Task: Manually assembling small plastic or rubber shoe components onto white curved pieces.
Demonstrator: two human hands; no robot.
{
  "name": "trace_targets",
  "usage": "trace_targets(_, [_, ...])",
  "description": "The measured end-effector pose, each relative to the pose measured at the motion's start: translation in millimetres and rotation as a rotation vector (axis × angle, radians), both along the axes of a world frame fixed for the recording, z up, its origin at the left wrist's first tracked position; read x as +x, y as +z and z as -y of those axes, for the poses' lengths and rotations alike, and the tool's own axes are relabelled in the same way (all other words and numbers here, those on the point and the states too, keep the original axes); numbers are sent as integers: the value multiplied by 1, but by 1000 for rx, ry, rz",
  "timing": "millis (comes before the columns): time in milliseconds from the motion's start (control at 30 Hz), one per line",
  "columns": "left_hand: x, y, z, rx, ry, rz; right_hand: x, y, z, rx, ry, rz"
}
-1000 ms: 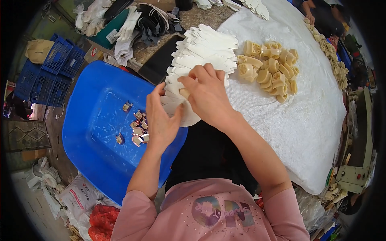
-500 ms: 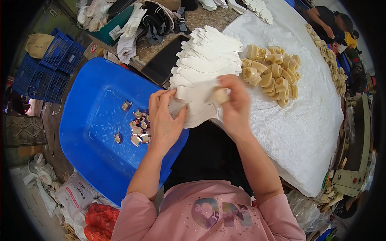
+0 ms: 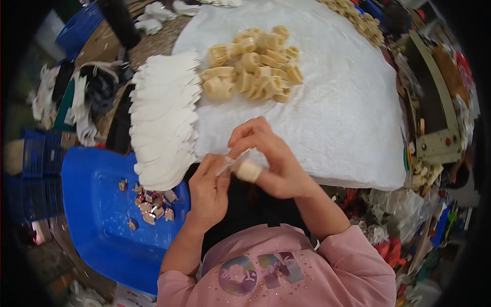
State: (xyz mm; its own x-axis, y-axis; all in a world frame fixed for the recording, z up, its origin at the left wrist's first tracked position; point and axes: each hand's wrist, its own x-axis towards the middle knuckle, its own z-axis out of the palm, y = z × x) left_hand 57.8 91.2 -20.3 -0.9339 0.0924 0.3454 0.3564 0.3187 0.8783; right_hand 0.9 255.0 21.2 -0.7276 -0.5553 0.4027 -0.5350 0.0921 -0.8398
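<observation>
My two hands meet in front of my body. The fingers of my left hand [image 3: 208, 192] are pinched on one end of a small white piece [image 3: 239, 159], thin and partly hidden by my fingers. My right hand [image 3: 273, 161] holds a beige heel-shaped block [image 3: 248, 171] against its palm, blurred by motion. Its thumb and forefinger also appear to grip the white piece. To the left lies a stack of overlapping white cut pieces [image 3: 161, 117]. Beyond my hands a heap of beige curved blocks [image 3: 255, 64] rests on a white sheet [image 3: 337, 123].
A blue tub [image 3: 102, 245] at the left holds several shiny metallic-looking pieces [image 3: 153, 204]. Blue crates [image 3: 43, 174] stand farther left. More beige blocks [image 3: 358, 20] lie along the sheet's far edge. A greenish machine frame [image 3: 437, 146] stands at the right, near clear plastic bags [image 3: 404, 210].
My view has turned right. My hands have left the white stack and come together closer to my body, with a white piece between them and the beige block still in my right hand.
</observation>
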Motion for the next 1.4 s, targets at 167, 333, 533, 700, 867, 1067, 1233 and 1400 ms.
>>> trace_targets(167, [0,-4,-5,235,40,251,-54,-29,-84,106,-702,15])
trace_targets(333, [-2,-3,-22,229,-17,241,-115,-53,-121,442,-812,-177])
trace_targets(533, [-2,-6,-22,206,-44,286,-116,-46,-107,405,-856,221])
trace_targets(700, [-3,-12,-16,353,-17,426,-49,-49,-93,238,-771,154])
trace_targets(867, [-10,-13,-25,737,-68,546,-16,-53,-69,238,-711,-52])
trace_targets(1067, [-12,-16,-32,966,-33,569,-6,-57,-80,295,-594,32])
trace_targets(1233, [-11,-14,-31,1038,-72,560,3,-29,-94,441,-282,-31])
trace_targets(1400, [-8,-12,-34,1035,-65,575,3,-44,-103,532,-400,-161])
